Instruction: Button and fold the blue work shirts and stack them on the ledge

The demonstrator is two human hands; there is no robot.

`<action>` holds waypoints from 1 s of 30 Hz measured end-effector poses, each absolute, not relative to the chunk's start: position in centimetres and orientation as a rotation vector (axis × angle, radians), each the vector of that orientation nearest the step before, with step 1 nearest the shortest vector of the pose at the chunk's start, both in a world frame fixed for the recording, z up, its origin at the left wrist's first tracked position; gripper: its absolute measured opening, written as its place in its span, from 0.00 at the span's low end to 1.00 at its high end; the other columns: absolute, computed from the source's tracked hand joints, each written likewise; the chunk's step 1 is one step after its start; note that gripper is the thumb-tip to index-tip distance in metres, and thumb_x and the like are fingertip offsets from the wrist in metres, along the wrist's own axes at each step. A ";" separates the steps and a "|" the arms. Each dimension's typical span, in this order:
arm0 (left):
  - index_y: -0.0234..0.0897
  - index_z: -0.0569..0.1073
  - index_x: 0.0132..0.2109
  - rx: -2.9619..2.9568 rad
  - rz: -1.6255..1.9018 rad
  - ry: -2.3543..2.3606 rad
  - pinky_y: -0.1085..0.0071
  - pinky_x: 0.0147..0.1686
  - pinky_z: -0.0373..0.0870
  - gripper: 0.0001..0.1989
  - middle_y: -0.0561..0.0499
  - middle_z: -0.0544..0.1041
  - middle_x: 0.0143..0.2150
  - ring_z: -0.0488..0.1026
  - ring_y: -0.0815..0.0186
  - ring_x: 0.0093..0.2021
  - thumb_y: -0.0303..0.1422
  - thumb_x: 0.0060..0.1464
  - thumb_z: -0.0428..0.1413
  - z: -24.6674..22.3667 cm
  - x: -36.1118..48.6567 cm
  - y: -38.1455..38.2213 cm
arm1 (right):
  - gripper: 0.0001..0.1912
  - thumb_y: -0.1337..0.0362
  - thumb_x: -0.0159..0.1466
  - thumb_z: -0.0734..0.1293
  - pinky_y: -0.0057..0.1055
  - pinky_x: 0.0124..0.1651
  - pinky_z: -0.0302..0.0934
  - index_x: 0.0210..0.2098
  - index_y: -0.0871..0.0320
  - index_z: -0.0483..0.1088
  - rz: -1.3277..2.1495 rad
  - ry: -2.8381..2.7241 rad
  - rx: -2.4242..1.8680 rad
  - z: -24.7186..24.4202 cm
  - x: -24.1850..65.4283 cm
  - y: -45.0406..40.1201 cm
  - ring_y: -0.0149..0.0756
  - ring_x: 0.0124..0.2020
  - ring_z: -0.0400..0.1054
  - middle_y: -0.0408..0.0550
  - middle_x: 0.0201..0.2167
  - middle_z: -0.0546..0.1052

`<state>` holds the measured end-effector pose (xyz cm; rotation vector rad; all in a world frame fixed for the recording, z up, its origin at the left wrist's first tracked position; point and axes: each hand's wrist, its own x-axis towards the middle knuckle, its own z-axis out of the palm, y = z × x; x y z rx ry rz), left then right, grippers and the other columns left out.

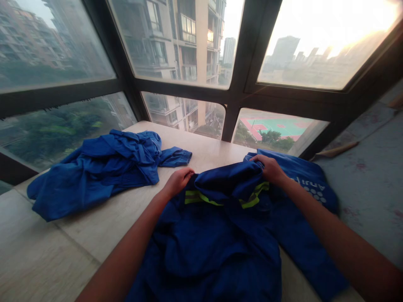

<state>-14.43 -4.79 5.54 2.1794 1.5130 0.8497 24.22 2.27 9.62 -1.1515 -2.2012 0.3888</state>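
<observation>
A dark blue garment (214, 243) with yellow-green and grey reflective stripes lies spread in front of me, its upper edge raised between my hands. My left hand (181, 181) pinches that edge at its left corner. At the right corner my right hand (269, 167) is closed on the cloth near the stripe. One sleeve stretches down to the lower right, under my right forearm. Behind my right hand lies a folded blue piece (302, 176) with white lettering and dots.
A crumpled blue garment (103, 167) lies on the left of the pale stone sill (72, 247), one cuff pointing right. Dark-framed windows (233, 96) border the sill at the back. A patterned wall (374, 184) stands at the right.
</observation>
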 end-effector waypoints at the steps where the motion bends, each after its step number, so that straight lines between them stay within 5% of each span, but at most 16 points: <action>1: 0.37 0.74 0.42 2.179 0.876 1.544 0.69 0.40 0.67 0.14 0.46 0.78 0.37 0.74 0.60 0.38 0.37 0.63 0.46 5.8 -14.4 -4.8 | 0.12 0.57 0.61 0.63 0.39 0.44 0.65 0.36 0.56 0.75 0.303 -2.195 -1.175 10.0 24.8 2.1 0.44 0.37 0.73 0.50 0.36 0.79; 8: 0.39 0.71 0.46 2.355 0.919 1.814 0.68 0.38 0.65 0.14 0.46 0.78 0.39 0.75 0.60 0.38 0.39 0.66 0.42 11.4 -13.4 -5.9 | 0.11 0.55 0.65 0.61 0.33 0.35 0.61 0.37 0.54 0.71 -0.158 -2.160 -1.295 15.3 28.1 -1.0 0.40 0.31 0.71 0.47 0.30 0.77; 16: 0.37 0.73 0.47 2.721 1.125 1.913 0.71 0.33 0.63 0.17 0.47 0.79 0.40 0.75 0.61 0.36 0.40 0.67 0.43 26.8 -11.3 -10.6 | 0.12 0.59 0.67 0.60 0.32 0.40 0.63 0.42 0.57 0.71 -0.439 -1.869 -1.172 28.2 29.6 -7.9 0.38 0.36 0.72 0.50 0.37 0.78; 21: 0.34 0.77 0.39 2.706 1.334 1.737 0.73 0.30 0.62 0.19 0.51 0.76 0.28 0.69 0.68 0.28 0.45 0.62 0.51 36.4 -10.9 -14.3 | 0.12 0.62 0.68 0.60 0.30 0.39 0.60 0.45 0.58 0.72 -0.730 -1.641 -1.216 36.1 30.2 -12.4 0.36 0.37 0.72 0.50 0.37 0.79; 30: 0.36 0.72 0.40 2.457 0.971 1.198 0.74 0.27 0.67 0.17 0.52 0.75 0.28 0.70 0.70 0.28 0.45 0.50 0.60 41.8 -13.8 -18.3 | 0.39 0.34 0.65 0.52 0.31 0.28 0.44 0.35 0.63 0.75 -1.234 -1.673 -1.326 43.0 33.6 -15.8 0.31 0.26 0.66 0.48 0.23 0.74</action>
